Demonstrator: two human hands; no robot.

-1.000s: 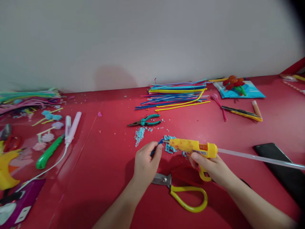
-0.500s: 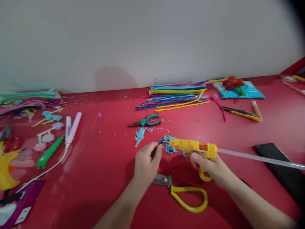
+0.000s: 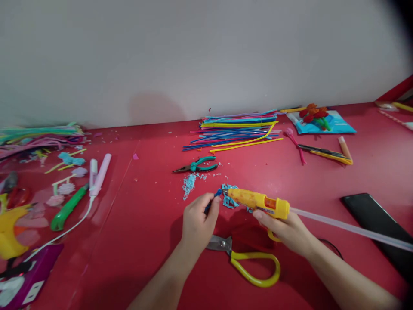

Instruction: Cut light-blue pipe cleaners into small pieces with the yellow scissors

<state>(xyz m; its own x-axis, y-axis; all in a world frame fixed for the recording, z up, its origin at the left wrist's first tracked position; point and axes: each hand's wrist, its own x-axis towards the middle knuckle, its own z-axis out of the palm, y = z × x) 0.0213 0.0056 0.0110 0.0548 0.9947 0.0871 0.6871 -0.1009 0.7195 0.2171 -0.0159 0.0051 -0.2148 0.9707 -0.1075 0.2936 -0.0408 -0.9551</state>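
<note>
My left hand (image 3: 200, 215) pinches a dark blue pipe cleaner (image 3: 218, 192) between thumb and fingers; the rest of the piece is hidden in the hand. Wrapped round the handle of a yellow hot glue gun (image 3: 254, 201) is my right hand (image 3: 285, 226). The metal nozzle points left, very close to the blue tip; whether they touch I cannot tell. A long clear glue stick (image 3: 348, 228) juts out of the gun's back. Under the nozzle lie small light-blue cut pieces (image 3: 229, 201). Scissors with yellow handles (image 3: 256, 269) rest just below the hands.
Teal-handled pliers (image 3: 195, 165) and light-blue fluff (image 3: 189, 185) lie beyond my hands, with bundled pipe cleaners (image 3: 238, 129) by the wall. A black phone (image 3: 376, 224) is at right. On the left are a pink styling iron (image 3: 100, 176), green-handled tool (image 3: 69, 209) and purple power strip (image 3: 40, 273).
The glue gun has tilted and shifted slightly left and down at its rear, with my right hand. Its nozzle stays by the blue tip. My left hand has hardly moved.
</note>
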